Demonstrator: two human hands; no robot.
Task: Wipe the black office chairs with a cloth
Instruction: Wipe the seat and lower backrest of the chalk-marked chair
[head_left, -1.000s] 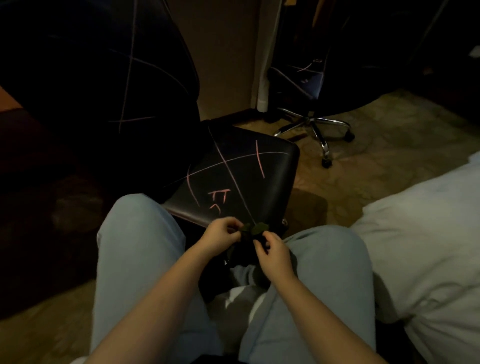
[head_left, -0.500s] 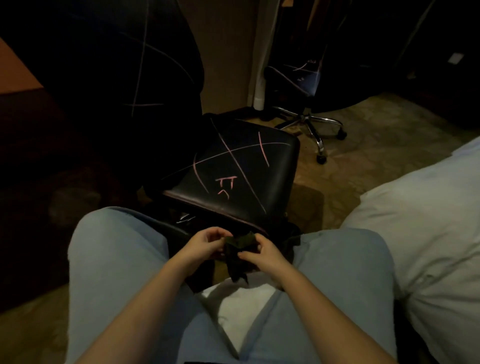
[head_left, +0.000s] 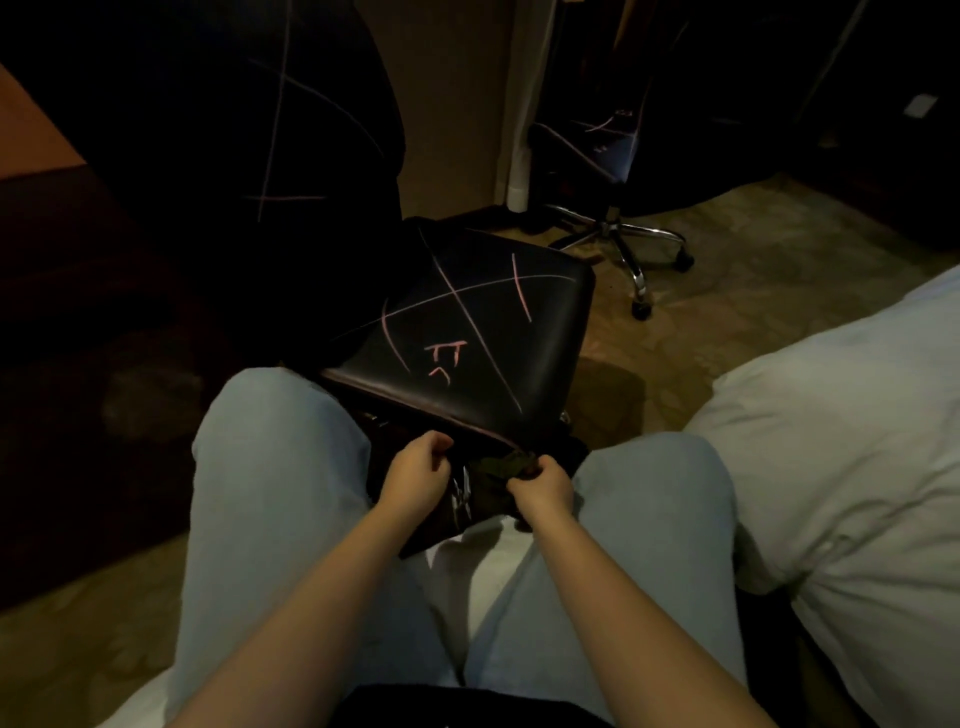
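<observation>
Nearest, two knees in light blue trousers (head_left: 270, 467), with a big white soft bed cover (head_left: 831, 441) off to the right. Between the knees, the right hand (head_left: 540, 491), fingers pinched tight on a small dark green cloth (head_left: 501, 465), bunched up just in front of the seat edge and seemingly not on it yet. Beside it, the left hand (head_left: 415, 478), fingers curled too (too dark to tell whether on the cloth or not). Next out, the shiny black leather chair seat (head_left: 467, 338), full of pink chalk lines and little marks, none rubbed off. Behind it, the tall black chair back (head_left: 260, 130), with pink lines as well. Farthest, a second black office chair on silver wheeled legs (head_left: 597, 150), also marked. By the look of it, no wiping done yet, and all of it left to do.
</observation>
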